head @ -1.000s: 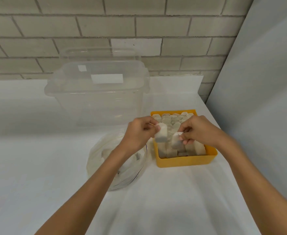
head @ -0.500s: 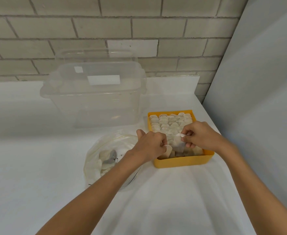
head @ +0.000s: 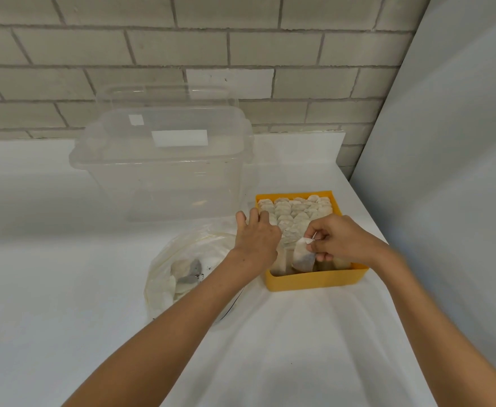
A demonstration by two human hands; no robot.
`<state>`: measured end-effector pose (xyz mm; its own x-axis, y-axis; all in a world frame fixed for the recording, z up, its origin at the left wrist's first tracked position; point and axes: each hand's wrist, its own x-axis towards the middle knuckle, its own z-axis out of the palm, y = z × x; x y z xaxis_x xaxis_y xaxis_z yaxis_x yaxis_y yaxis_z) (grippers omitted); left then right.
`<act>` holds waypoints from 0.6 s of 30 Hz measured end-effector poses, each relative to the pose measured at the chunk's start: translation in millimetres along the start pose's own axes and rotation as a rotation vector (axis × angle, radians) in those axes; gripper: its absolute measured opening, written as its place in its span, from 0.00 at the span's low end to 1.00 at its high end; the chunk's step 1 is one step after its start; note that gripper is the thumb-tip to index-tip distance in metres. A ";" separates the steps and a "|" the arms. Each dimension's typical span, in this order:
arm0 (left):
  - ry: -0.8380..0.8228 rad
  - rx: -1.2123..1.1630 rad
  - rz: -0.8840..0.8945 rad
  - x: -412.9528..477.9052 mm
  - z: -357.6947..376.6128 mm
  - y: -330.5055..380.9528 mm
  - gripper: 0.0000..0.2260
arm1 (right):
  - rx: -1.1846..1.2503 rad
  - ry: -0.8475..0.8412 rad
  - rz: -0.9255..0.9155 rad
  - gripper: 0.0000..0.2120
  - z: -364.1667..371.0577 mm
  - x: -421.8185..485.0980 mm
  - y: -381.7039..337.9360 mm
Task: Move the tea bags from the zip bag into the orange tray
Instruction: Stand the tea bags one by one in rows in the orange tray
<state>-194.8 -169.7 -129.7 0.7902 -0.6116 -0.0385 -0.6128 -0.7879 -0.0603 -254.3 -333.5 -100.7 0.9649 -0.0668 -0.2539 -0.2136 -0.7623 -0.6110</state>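
The orange tray (head: 317, 282) sits right of centre on the white table, packed with rows of pale tea bags (head: 295, 211). My right hand (head: 340, 240) pinches one tea bag (head: 302, 257) by its top and holds it upright in the tray's near row. My left hand (head: 255, 235) hovers over the tray's left edge with fingers spread and nothing in it. Left of the tray lies the clear zip bag (head: 182, 271), open, with a few tea bags still inside; my left forearm crosses its right side.
A large clear plastic bin (head: 164, 165) with a lid behind it stands at the back, just behind the zip bag and tray. A brick wall closes the back and a grey panel (head: 446, 171) closes the right side. White cloth covers the table.
Both hands held a tea bag above the tray a second ago. The left one has set its bag down and spread open; the right has lowered its bag into the near row.
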 end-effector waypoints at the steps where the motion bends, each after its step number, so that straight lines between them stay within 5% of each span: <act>1: 0.004 -0.025 -0.004 0.5 0.0 -0.7 0.10 | 0.004 -0.005 0.003 0.06 0.9 0.6 0.2; 18: 0.177 -0.511 -0.115 -27.9 -17.9 -31.5 0.08 | -0.003 -0.114 -0.010 0.05 36.2 15.0 -11.6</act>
<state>-197.8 -129.1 -108.9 0.8662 -0.4872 0.1110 -0.4825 -0.7580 0.4389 -242.9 -302.4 -124.6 0.9435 0.0144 -0.3310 -0.2030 -0.7643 -0.6120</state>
